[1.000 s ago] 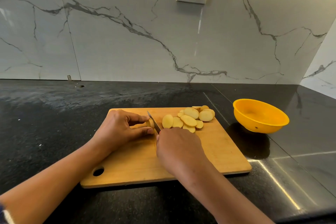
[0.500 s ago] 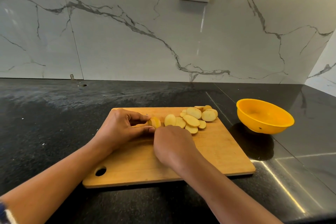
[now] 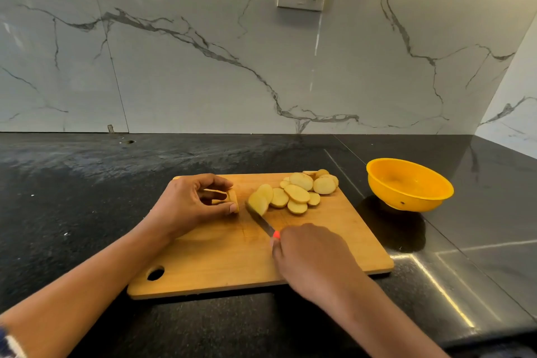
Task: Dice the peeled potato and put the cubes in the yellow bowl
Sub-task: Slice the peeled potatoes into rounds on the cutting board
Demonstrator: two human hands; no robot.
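Black stone counter (image 3: 72,197) under marble wall (image 3: 203,81) carries the board (image 3: 232,264), where left hand (image 3: 186,203) pinches potato stub (image 3: 233,200), right hand (image 3: 311,259) grips knife (image 3: 263,224).

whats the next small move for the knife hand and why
Probably move the steel-bladed knife with the orange handle, gripped by the right hand, left to the potato end pinched by the left hand and slice it. It looks like the last unsliced piece on the wooden cutting board; the round potato slices lie beside it, and the yellow bowl holds no cubes yet.

Matt wooden board (image 3: 238,267); glossy yellow plastic bowl (image 3: 412,200); polished black stone counter (image 3: 479,256); shiny metal knife blade (image 3: 260,219).
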